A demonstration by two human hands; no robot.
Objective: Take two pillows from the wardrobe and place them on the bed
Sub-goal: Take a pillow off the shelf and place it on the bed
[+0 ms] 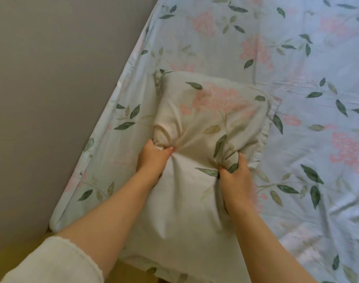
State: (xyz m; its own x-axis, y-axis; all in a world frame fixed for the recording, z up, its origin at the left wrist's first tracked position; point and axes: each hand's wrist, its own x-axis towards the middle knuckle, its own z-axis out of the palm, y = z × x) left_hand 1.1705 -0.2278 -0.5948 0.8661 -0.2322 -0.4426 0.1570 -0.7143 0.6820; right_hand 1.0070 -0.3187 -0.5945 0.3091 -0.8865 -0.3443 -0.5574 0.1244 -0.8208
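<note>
A pillow (211, 111) in a cream case with pink flowers and green leaves lies over the near left part of the bed (297, 58). The bed's sheet has the same floral print on pale blue. My left hand (153, 160) clenches a bunch of the pillow's fabric on its left side. My right hand (235, 176) grips a bunch of the fabric on its right side. The pillow's near end hangs toward me, over the bed's edge. Only one pillow is in view, and the wardrobe is out of sight.
A grey wall (41, 78) runs along the bed's left edge. A strip of tan floor (21, 250) shows at the lower left by the bed's corner. A white sleeve (52, 266) covers my left upper arm. The sheet spreads wide to the right.
</note>
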